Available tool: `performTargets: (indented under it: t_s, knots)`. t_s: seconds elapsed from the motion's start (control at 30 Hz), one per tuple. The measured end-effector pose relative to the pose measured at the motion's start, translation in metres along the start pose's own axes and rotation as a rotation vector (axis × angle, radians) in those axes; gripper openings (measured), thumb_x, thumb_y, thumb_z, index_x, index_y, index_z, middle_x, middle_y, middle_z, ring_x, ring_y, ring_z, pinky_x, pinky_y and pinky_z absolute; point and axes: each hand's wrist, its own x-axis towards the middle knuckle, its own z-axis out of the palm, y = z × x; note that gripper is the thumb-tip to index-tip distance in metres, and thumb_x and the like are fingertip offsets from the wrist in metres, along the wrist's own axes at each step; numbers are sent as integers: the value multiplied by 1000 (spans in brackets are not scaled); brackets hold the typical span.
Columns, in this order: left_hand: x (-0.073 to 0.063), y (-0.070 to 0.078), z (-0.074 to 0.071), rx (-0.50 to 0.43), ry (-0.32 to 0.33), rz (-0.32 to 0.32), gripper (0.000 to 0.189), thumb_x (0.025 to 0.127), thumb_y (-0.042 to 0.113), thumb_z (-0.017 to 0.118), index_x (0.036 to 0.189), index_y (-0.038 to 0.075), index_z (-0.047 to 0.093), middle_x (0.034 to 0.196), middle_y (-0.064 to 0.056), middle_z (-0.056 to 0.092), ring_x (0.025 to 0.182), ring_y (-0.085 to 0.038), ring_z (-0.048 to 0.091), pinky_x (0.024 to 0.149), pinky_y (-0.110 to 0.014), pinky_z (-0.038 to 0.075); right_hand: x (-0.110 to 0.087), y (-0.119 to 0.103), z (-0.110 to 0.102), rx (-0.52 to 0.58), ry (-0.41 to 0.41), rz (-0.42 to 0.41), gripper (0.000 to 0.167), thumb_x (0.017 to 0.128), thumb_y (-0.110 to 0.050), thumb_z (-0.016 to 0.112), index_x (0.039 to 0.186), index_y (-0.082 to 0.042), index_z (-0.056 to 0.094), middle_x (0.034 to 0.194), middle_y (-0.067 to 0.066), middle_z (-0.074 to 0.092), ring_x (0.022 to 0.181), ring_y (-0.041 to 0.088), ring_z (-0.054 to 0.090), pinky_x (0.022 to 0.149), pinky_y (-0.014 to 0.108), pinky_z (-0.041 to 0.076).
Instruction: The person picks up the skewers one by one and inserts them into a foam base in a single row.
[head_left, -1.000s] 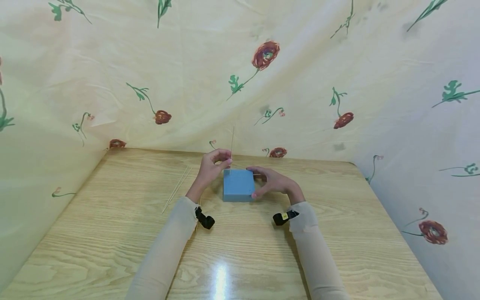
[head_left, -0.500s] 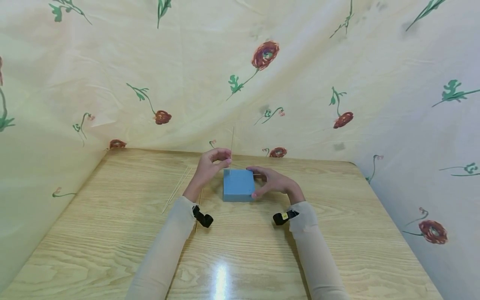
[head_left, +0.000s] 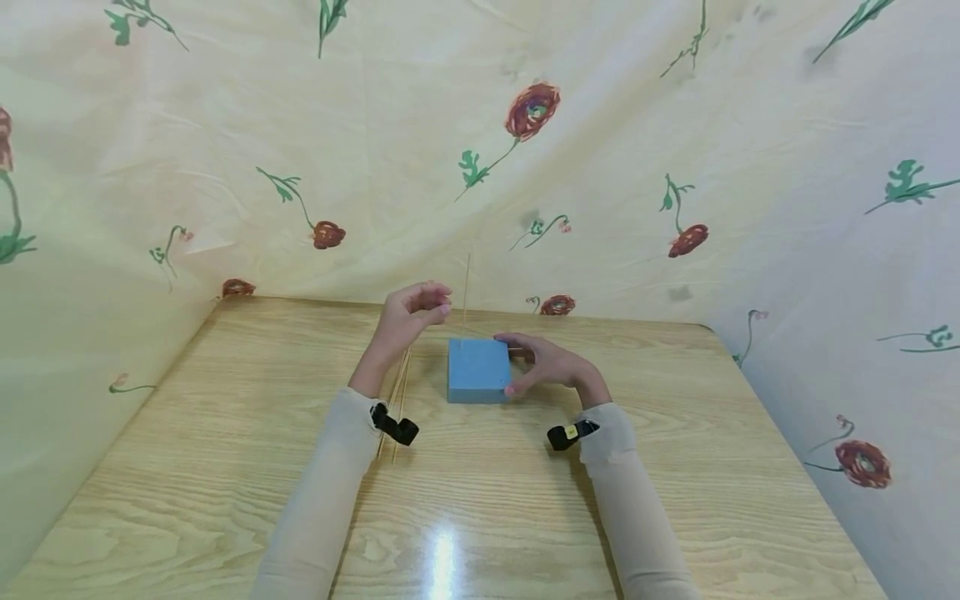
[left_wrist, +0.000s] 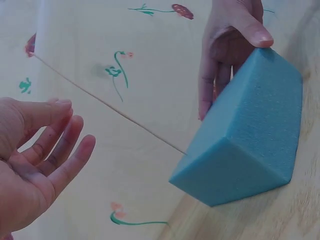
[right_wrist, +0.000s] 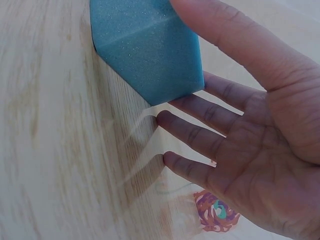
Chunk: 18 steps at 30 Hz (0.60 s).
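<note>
A blue foam block (head_left: 478, 364) sits on the table, and a thin wooden skewer (head_left: 466, 292) stands upright out of its far left part. My left hand (head_left: 405, 321) hovers just left of the skewer, fingers loosely bent with nothing between them. In the left wrist view a gap shows between those fingertips and the skewer (left_wrist: 125, 116). My right hand (head_left: 551, 364) steadies the block from the right, thumb at its near corner and index finger at the far one. Its other fingers (right_wrist: 192, 135) extend past the block in the right wrist view.
Several loose skewers (head_left: 403, 392) lie on the wooden table (head_left: 480, 492) beside my left forearm, partly covered by the wrist. A flowered cloth (head_left: 390, 150) hangs behind the table and along both sides.
My left hand has let go of the skewer and moved left and away from it. The skewer stays standing in the block. My right hand holds its place.
</note>
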Motion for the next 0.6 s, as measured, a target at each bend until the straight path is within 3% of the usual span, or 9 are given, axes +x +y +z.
performTargets:
  t_s: [0.27,0.47,0.6]
  knots:
    - [-1,8,-13,100,-33,-49,31,97,9,69,126,0,66,114,-22,67,93,-13,68,84,-31,61,0,0,0,3,0,-6,104,77,-18,91,161,-11,30,167,16,26,153,41,28,123,60,26]
    - [-2,14,-36,191,-79,-90,33,98,10,68,130,1,65,121,-22,67,96,-18,69,87,-39,61,-1,-2,0,8,1,-13,104,78,-17,91,161,-11,29,167,17,25,153,42,27,123,60,25]
    - [-6,18,-53,274,-124,-135,32,99,9,67,129,0,65,119,-23,68,91,-14,69,87,-44,60,-1,-2,0,5,1,-13,104,78,-18,91,161,-10,29,167,17,25,153,43,27,123,61,25]
